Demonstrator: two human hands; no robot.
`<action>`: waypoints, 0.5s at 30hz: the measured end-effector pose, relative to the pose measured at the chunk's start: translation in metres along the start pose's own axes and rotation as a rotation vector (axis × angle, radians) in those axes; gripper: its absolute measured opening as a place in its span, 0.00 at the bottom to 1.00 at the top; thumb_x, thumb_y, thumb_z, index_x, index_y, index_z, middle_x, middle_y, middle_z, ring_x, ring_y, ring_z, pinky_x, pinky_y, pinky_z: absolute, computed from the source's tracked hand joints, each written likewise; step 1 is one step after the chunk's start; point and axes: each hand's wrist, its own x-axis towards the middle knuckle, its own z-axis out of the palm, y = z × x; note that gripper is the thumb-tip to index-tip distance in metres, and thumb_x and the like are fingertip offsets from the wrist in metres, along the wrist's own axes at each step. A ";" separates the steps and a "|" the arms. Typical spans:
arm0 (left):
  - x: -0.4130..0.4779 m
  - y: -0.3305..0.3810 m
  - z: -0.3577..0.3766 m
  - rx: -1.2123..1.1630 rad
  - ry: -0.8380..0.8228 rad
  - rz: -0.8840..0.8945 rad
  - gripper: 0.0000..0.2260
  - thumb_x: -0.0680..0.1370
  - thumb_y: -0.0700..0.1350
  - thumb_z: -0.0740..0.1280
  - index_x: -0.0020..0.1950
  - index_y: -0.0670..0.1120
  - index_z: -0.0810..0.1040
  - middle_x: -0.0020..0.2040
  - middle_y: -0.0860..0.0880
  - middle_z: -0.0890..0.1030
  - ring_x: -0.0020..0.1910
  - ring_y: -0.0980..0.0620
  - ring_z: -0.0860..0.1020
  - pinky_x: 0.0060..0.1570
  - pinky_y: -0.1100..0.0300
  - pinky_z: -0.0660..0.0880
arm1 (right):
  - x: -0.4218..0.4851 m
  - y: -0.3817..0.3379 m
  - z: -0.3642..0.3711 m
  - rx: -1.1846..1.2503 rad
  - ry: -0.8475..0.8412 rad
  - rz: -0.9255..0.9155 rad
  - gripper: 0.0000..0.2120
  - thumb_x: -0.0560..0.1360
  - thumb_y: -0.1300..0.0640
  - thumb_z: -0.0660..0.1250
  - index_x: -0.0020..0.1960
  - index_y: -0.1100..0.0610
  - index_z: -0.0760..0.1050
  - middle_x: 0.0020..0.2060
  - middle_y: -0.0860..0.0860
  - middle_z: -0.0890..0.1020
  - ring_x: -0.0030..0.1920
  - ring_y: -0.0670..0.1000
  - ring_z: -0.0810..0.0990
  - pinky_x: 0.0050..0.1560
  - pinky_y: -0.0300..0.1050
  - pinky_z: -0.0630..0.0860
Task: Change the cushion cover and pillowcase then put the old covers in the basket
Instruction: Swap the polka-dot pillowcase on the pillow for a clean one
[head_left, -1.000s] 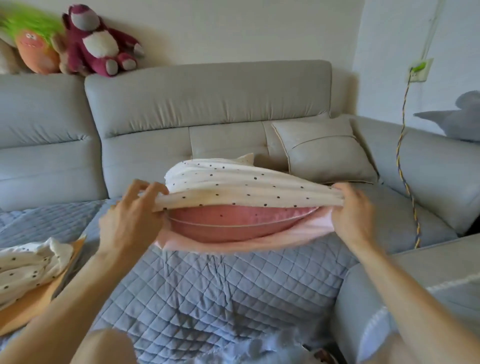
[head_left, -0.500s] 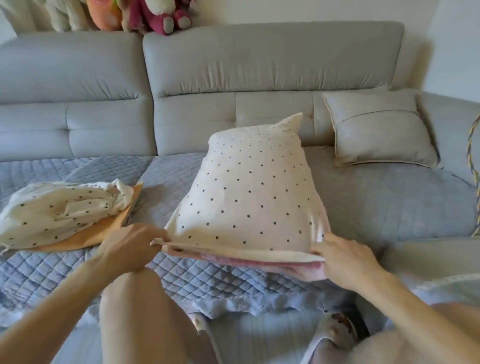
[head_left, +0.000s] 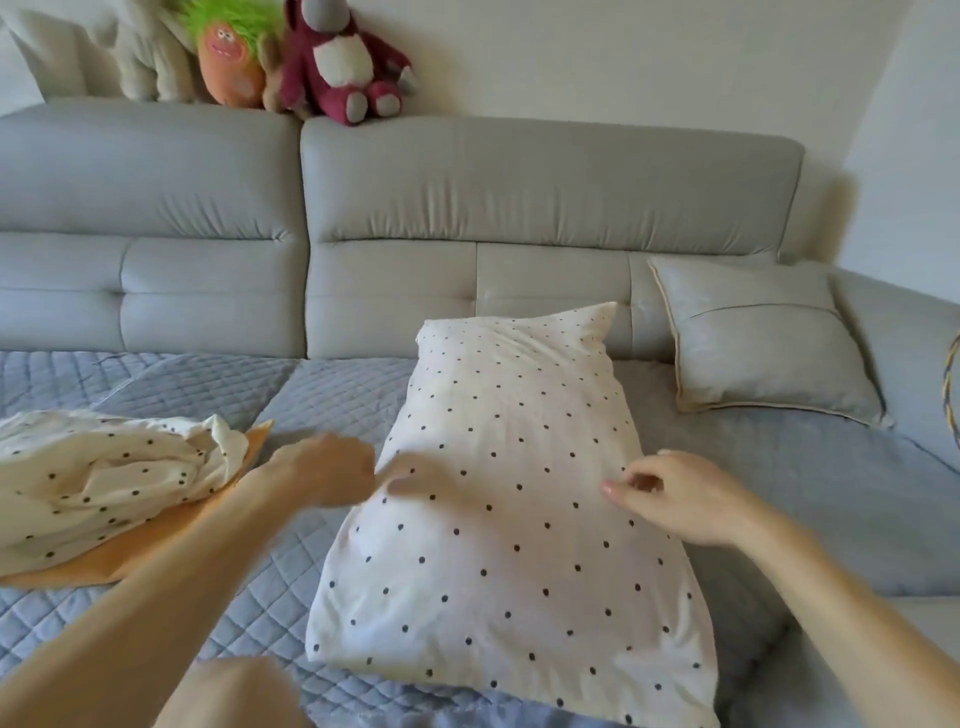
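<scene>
While the pillow (head_left: 498, 561) lies lengthwise on the quilted blue-grey sofa cover (head_left: 332, 395), fully inside a white pillowcase (head_left: 519, 395) with small dark dots, the person's two hands sit at its sides about halfway along. Its far corners point toward the backrest of the grey sofa (head_left: 519, 197), and its near end reaches the front edge of the seat. The left hand (head_left: 332, 467) is at the pillow's left edge, its fingers lying over the fabric; motion blur smears them, so one cannot tell whether they are straight or pinching the cloth. The right hand (head_left: 680, 493) is over the pillow's right edge with the fingers loosely curled and the thumb near the fingertips, and nothing shows between them. To the left of the pillow and apart from it, a crumpled dotted cover (head_left: 104, 478) of the same pattern lies heaped on a flat orange cover (head_left: 156, 551), both resting on the quilt. A grey cushion (head_left: 763, 343) with pale piping leans against the backrest to the right, behind the pillow and not touching it. On top of the backrest sit three plush toys: a cream one (head_left: 150, 57), an orange one with green hair (head_left: 228, 57) and a dark-red bear (head_left: 343, 62). A braided cable (head_left: 951, 389) shows at the right edge. A bare knee (head_left: 234, 696) rises at the bottom.
</scene>
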 end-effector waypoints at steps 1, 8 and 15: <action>0.016 -0.002 -0.009 -0.094 0.113 -0.020 0.14 0.80 0.58 0.57 0.61 0.55 0.74 0.60 0.51 0.79 0.55 0.48 0.75 0.54 0.53 0.73 | 0.014 -0.003 -0.002 0.058 0.085 -0.007 0.21 0.76 0.30 0.55 0.57 0.42 0.76 0.57 0.42 0.76 0.54 0.43 0.76 0.52 0.43 0.73; 0.139 0.048 -0.053 -0.524 0.203 -0.052 0.26 0.82 0.61 0.53 0.78 0.57 0.55 0.76 0.40 0.60 0.68 0.37 0.68 0.62 0.49 0.69 | 0.172 0.010 0.013 0.451 0.101 0.172 0.47 0.67 0.22 0.47 0.81 0.44 0.45 0.80 0.49 0.49 0.79 0.55 0.51 0.77 0.57 0.54; 0.269 0.057 -0.075 -0.815 0.115 -0.105 0.27 0.81 0.63 0.54 0.78 0.56 0.55 0.76 0.41 0.60 0.73 0.40 0.63 0.70 0.51 0.61 | 0.325 0.035 -0.010 0.568 0.128 0.272 0.37 0.79 0.34 0.51 0.81 0.49 0.44 0.79 0.53 0.57 0.77 0.57 0.60 0.72 0.52 0.61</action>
